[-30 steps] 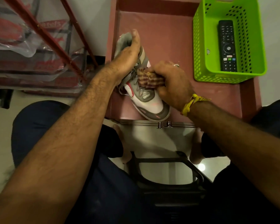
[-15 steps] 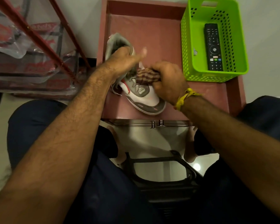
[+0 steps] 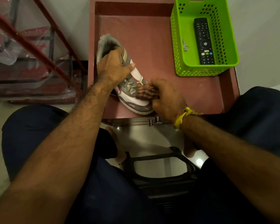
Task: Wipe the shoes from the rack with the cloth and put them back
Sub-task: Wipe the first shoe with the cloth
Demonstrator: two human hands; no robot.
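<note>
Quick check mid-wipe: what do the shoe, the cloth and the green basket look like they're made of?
Shoe: white panels look like smooth leather or synthetic with a slight sheen; grey parts look matte, maybe suede or fabric.
Cloth: soft woven fabric, brown checked, bunched into folds in the right hand.
Green basket: moulded plastic, glossy, with rows of punched holes in its walls.

I see bare tabletop [image 3: 153,50] between shoe [image 3: 132,92] and green basket [image 3: 200,71], room to pass. Basket blocks far right corner. Raised rim [image 3: 132,8] walls the back; red rack [image 3: 44,50] crowds left.
</note>
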